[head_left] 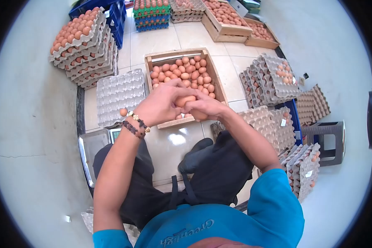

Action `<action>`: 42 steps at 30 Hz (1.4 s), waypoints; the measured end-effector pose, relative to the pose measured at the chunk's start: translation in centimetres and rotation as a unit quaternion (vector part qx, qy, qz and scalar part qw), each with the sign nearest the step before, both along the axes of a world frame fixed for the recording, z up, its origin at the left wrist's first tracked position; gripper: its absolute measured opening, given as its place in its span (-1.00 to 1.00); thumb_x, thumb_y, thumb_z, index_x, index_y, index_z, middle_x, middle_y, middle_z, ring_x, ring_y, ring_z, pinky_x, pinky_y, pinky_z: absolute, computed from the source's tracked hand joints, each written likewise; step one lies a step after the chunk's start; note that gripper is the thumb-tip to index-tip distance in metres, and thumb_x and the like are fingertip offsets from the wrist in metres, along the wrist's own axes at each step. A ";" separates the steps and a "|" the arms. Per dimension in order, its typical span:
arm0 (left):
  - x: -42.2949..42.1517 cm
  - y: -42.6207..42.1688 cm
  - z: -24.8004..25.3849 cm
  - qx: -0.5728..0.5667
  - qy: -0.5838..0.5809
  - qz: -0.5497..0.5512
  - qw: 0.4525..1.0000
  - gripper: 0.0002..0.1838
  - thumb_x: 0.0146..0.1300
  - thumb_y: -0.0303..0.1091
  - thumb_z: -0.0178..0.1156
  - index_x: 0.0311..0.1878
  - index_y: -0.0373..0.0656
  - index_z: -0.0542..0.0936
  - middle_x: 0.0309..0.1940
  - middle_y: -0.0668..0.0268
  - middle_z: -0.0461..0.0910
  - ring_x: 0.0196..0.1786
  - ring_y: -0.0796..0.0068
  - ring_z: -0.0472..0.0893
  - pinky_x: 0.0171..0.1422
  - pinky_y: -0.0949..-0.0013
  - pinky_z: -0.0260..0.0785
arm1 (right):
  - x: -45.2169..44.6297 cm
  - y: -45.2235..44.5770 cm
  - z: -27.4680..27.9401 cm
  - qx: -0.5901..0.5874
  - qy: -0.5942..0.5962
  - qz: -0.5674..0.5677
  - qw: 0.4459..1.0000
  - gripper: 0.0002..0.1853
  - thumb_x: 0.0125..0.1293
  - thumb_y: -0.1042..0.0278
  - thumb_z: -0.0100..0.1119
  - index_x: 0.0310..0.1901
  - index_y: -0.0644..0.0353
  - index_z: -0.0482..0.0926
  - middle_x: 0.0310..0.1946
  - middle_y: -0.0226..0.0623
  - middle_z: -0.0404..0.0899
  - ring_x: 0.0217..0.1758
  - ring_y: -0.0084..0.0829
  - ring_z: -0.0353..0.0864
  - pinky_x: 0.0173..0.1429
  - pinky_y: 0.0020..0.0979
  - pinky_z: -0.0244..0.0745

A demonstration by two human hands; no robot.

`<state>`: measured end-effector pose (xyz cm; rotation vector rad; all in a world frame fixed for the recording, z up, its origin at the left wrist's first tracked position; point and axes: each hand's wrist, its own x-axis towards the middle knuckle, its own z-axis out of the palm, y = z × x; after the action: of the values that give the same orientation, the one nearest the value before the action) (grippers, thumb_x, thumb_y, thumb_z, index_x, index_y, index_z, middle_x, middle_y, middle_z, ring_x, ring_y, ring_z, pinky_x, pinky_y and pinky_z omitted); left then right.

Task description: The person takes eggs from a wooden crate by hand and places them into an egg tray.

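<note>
Both of my hands meet above the near end of a wooden crate (219,89) full of brown eggs (186,68). My left hand (163,101), with bracelets at its wrist, is curled against a brown egg (185,100) held up between the hands. My right hand (211,104) is closed around another egg (199,115), which shows below its fingers. The fingers of the two hands touch and partly hide both eggs. Left of the crate lies a grey egg tray (119,93); a single egg (123,112) shows near its front right corner, beside my left wrist.
Stacked trays of eggs (84,45) stand at the left wall, and more egg trays (273,78) at the right. More egg crates (225,18) sit at the back. A metal-topped scale (93,151) is by my left knee. A grey stool (328,140) stands at right.
</note>
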<state>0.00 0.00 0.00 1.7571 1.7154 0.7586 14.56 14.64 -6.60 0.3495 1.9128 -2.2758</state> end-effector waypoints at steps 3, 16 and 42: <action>1.0 -0.3 -0.1 0.030 -0.154 0.038 0.987 -0.39 0.19 -0.45 0.43 0.32 -0.10 0.48 0.27 0.27 0.47 0.16 0.39 0.61 0.17 0.43 0.57 | 2.0 -0.8 1.7 -0.077 0.002 -0.073 0.994 -0.53 0.30 0.25 0.14 0.19 0.29 0.42 -0.07 -0.19 0.60 -0.17 -0.49 0.68 -0.04 -0.53 0.64; -2.8 -1.8 2.8 0.016 -0.719 0.048 0.693 -0.47 0.56 -0.08 -0.05 0.33 -0.35 0.30 0.25 -0.16 0.43 0.22 0.08 0.59 0.34 0.19 0.53 | 0.2 -1.2 7.2 -0.240 0.139 -0.177 0.944 -0.55 0.43 0.33 0.07 0.29 0.29 0.36 0.06 -0.16 0.53 -0.06 -0.44 0.63 -0.13 -0.54 0.61; -2.9 -2.4 1.7 -0.032 -0.606 0.127 0.785 -0.52 0.49 -0.16 0.16 0.30 -0.29 0.43 -0.14 0.28 0.60 -0.39 0.77 0.52 -0.38 0.76 0.45 | -2.8 -3.6 8.6 0.048 0.174 -0.211 0.961 -0.64 0.32 0.27 0.40 0.02 0.32 0.60 -0.20 -0.31 0.67 -0.34 -0.64 0.58 -0.25 -0.65 0.51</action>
<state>-2.91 -2.41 1.65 0.5883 0.9852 1.4761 11.74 11.02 2.03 0.4285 2.3153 -2.6651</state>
